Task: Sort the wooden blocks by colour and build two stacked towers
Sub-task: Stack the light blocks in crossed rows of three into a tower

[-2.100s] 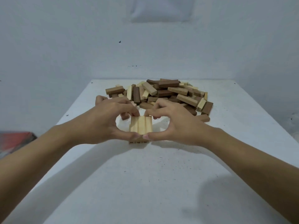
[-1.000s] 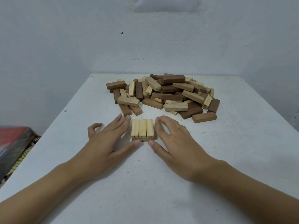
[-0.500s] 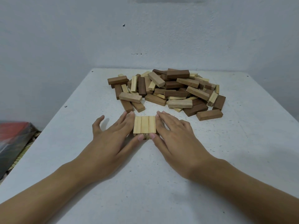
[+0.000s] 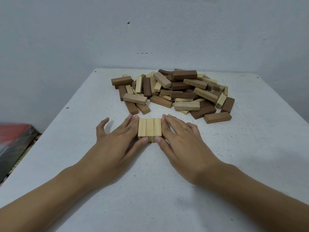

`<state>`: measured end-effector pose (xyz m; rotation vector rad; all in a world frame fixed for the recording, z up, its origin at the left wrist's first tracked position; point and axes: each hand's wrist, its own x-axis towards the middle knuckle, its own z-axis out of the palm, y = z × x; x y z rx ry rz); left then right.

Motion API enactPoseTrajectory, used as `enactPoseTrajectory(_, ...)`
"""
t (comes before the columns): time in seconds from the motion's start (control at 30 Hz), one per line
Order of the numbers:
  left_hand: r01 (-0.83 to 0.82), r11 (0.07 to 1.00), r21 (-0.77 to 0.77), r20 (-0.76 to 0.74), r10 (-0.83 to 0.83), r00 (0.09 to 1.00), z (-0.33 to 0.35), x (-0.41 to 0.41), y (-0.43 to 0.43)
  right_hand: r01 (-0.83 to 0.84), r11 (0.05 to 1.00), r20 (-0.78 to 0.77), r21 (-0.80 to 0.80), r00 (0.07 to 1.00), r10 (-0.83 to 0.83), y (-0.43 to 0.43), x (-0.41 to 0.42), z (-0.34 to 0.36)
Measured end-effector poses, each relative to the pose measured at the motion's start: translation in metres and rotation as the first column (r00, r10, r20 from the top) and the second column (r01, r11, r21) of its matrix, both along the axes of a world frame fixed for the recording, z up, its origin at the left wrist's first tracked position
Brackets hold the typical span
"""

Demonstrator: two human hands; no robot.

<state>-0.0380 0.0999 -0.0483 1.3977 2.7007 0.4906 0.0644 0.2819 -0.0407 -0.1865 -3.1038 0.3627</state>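
A low stack of pale wooden blocks point(image 4: 149, 127) stands on the white table point(image 4: 250, 156), its top layer three blocks side by side over another layer. My left hand point(image 4: 117, 139) presses flat against the stack's left side with straight fingers, thumb at the near end. My right hand point(image 4: 180, 138) presses the right side the same way. Behind lies a mixed pile of pale and dark brown blocks point(image 4: 175, 91).
A lone brown block point(image 4: 217, 117) lies at the pile's right front. The grey wall stands just behind the table. A red and dark object point(image 4: 13, 141) sits below the table's left edge.
My hands went from cupping the stack with curled fingers to lying flat against its two sides. The view has shifted slightly; the stack stays in place.
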Motion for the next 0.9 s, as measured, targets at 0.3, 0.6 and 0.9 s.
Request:
enactPoseTrajectory(0.3,-0.045,0.969,0.242,0.217,-0.009,0.976,0.012,-0.004,-0.007,0.038,0.97,-0.072,-0.241,0.996,-0.057,0.007,0.008,0.012)
enactPoseTrajectory(0.6,-0.093,0.882,0.463,0.016,0.097,0.995,0.043,-0.073,0.014,-0.056,0.998,-0.459,-0.005,0.887,0.048,0.05,-0.04,0.028)
enactPoseTrajectory(0.9,-0.266,0.922,0.281,-0.01,0.28,0.96,0.048,-0.137,0.084,-0.04,0.903,-0.186,0.427,0.974,0.131,0.054,-0.107,0.074)
